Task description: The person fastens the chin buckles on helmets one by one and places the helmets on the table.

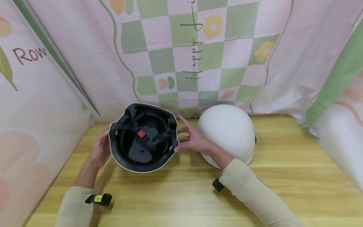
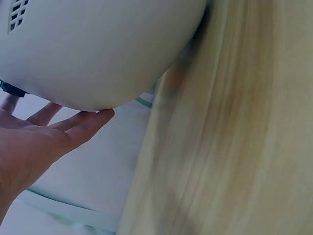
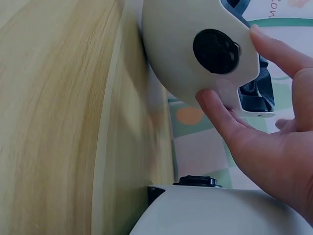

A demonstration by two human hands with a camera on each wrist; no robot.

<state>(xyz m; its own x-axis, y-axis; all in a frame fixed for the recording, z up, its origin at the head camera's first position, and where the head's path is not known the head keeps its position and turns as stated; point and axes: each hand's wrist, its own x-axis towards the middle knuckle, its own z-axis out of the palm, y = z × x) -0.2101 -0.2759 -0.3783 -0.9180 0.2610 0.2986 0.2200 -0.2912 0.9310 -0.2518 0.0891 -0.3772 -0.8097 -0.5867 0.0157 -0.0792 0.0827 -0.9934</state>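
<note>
Between the two hands a white helmet (image 1: 143,169) lies upside down, tilted so its black lining and black straps with a red buckle (image 1: 141,134) face the head camera. My left hand (image 1: 100,148) touches its left side; in the left wrist view the fingers (image 2: 85,128) lie nearly straight against the white shell. On the other side my right hand (image 1: 195,138) has its fingers spread, fingertips at the rim. A round black piece (image 3: 216,51) shows on the shell there. Whether the crown rests on the table cannot be told.
A second white helmet (image 1: 227,132) sits dome up on the wooden table (image 1: 170,198), just beyond my right wrist. Printed curtains (image 1: 187,60) hang behind the table and at both sides. Black wrist devices (image 1: 103,199) are at both sleeves.
</note>
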